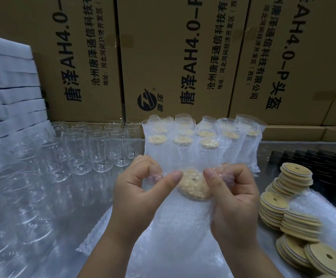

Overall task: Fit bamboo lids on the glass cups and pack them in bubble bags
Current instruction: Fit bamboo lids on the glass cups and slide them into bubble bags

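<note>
Both hands are clamped on one bubble bag (183, 219): the left hand (141, 189) and right hand (235, 199) pinch its mouth either side of the bamboo lid (193, 186) of the cup inside, held low at centre. Behind it stand the packed cups (203, 143), at least eight lids showing. Bare glass cups (94, 149) crowd the left, too many to count. Loose lids (283, 205) lean in piles on the right of the worktop (291, 145), three printed cardboard boxes (173, 57) walling the back.
</note>
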